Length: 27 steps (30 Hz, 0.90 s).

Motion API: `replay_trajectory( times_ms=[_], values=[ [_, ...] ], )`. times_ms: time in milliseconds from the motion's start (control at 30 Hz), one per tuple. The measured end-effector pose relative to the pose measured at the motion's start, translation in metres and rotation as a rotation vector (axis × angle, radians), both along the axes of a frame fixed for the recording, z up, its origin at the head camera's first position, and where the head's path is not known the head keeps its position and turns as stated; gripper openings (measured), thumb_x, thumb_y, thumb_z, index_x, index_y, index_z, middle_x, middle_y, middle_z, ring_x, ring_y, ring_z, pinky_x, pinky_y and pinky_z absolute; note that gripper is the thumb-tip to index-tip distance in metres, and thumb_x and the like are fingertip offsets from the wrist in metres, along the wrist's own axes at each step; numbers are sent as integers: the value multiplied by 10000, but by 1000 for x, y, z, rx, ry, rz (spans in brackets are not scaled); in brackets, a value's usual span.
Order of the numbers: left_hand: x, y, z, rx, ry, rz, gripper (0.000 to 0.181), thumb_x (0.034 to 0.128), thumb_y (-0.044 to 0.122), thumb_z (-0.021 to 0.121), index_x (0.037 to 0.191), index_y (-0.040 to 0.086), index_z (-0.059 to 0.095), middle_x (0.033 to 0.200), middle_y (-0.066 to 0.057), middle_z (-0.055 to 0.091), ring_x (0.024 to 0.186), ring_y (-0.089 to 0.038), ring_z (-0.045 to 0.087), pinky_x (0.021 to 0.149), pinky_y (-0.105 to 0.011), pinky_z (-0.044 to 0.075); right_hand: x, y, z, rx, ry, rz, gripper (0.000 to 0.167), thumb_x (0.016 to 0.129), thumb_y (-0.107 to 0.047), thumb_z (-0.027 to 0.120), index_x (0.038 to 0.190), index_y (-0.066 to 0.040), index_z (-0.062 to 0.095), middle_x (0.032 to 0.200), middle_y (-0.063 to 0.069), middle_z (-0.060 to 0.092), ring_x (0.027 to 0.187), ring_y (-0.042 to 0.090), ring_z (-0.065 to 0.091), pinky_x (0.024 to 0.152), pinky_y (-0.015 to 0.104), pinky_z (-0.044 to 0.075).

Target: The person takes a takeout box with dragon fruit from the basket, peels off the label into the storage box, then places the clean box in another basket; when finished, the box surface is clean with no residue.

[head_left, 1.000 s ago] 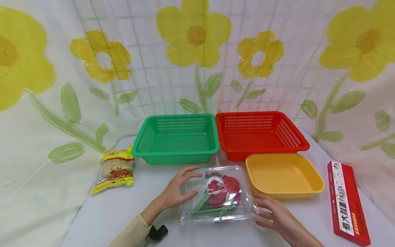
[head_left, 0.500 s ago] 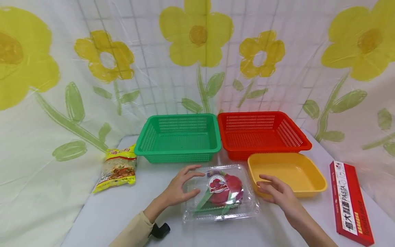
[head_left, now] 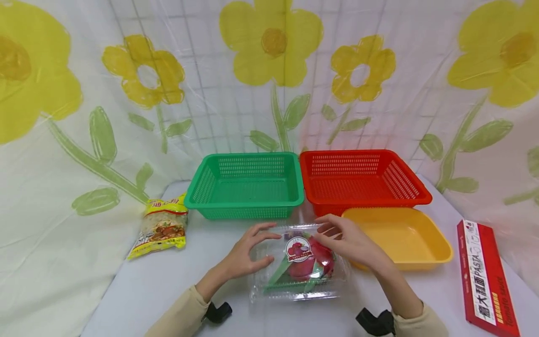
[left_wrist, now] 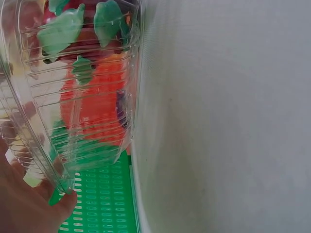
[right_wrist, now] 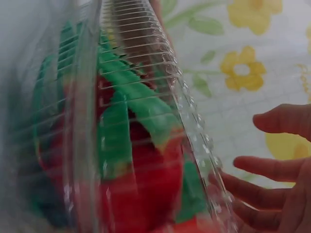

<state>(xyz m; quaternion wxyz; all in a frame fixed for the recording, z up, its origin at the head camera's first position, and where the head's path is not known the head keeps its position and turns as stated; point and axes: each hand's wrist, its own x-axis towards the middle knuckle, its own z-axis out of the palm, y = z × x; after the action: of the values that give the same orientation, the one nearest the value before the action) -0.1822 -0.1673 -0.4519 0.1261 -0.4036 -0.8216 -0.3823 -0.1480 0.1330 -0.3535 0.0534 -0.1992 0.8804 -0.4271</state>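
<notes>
A clear plastic clamshell box [head_left: 301, 283] with a round label lies on the table, holding red dragon fruit [head_left: 303, 269] with green scales. At its left side is my left hand [head_left: 246, 255], thumb and fingers spread along the lid's edge. In the left wrist view, the left thumb [left_wrist: 65, 206] touches the box's rim. My right hand [head_left: 349, 241] is over the far right part of the box, fingers relaxed and apart. Through the right wrist view, the fingers of the right hand [right_wrist: 272, 179] are loosely spread beside the box's ridged edge, gripping nothing.
Behind the box stand a green basket [head_left: 244, 206] and a red basket [head_left: 366, 203]. A yellow tub [head_left: 400, 264] sits to the right, beside a red pasta box [head_left: 488, 281]. At the left lies a yellow food packet [head_left: 162, 224]. A flowered curtain [head_left: 202, 93] hangs behind.
My right hand has risen from the box's right side, moved past the yellow tub's edge, and swung left over the box's far right corner. The left hand and the box stay nearly still.
</notes>
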Motion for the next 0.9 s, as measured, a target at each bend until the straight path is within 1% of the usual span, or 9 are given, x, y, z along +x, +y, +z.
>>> replay_trajectory(
  times_ms=[133, 267, 400, 533, 667, 767, 900],
  values=[
    [1, 0, 1, 5, -9, -5, 476, 816, 209, 727, 1279, 144, 635, 1484, -51, 437, 1371, -265, 384, 1025, -607, 376, -6, -11, 0, 42, 5, 71, 395, 902, -239, 706, 1224, -27, 619, 1058, 85, 665, 929, 222, 620, 733, 276, 550],
    [1, -1, 1, 10, -9, -6, 480, 819, 211, 722, 1286, 152, 632, 1487, -47, 433, 1371, -260, 381, 1026, -605, 373, -10, -18, 1, 64, 17, 123, 374, 881, -203, 731, 1186, -12, 631, 1021, 81, 670, 899, 225, 628, 694, 267, 558],
    [1, -2, -1, 12, -2, -11, 484, 818, 209, 724, 1289, 159, 629, 1488, -51, 434, 1369, -263, 385, 1023, -611, 372, -14, -23, -2, 77, 24, 128, 329, 856, -167, 757, 1134, -27, 653, 959, 59, 678, 845, 207, 638, 671, 257, 560],
    [4, -4, -6, 13, 7, 1, 479, 820, 227, 722, 1289, 192, 627, 1486, -35, 437, 1363, -262, 393, 1010, -623, 378, -15, -27, -9, 94, 47, 133, 318, 827, -144, 787, 1106, -44, 670, 894, 30, 671, 776, 171, 627, 636, 240, 544],
    [5, -2, -8, 19, 6, -5, 475, 837, 248, 714, 1300, 209, 618, 1485, -65, 437, 1365, -266, 390, 1015, -621, 374, -15, -31, -13, 139, 81, 109, 341, 791, -159, 828, 1087, -71, 684, 828, -7, 651, 720, 135, 598, 609, 242, 522],
    [4, -1, -8, 21, 12, -12, 473, 840, 250, 716, 1299, 191, 619, 1479, -77, 440, 1361, -271, 396, 1017, -615, 376, -16, -32, -14, 154, 94, 92, 322, 792, -134, 824, 1077, -63, 692, 785, -34, 630, 694, 125, 574, 597, 245, 512],
    [0, 1, -3, 13, 26, -16, 485, 829, 230, 726, 1298, 168, 618, 1484, -41, 434, 1360, -267, 402, 1018, -610, 381, -20, -29, -12, 122, 111, 103, 239, 814, -77, 786, 1036, -50, 700, 765, -41, 618, 677, 135, 559, 584, 247, 514]
  ],
)
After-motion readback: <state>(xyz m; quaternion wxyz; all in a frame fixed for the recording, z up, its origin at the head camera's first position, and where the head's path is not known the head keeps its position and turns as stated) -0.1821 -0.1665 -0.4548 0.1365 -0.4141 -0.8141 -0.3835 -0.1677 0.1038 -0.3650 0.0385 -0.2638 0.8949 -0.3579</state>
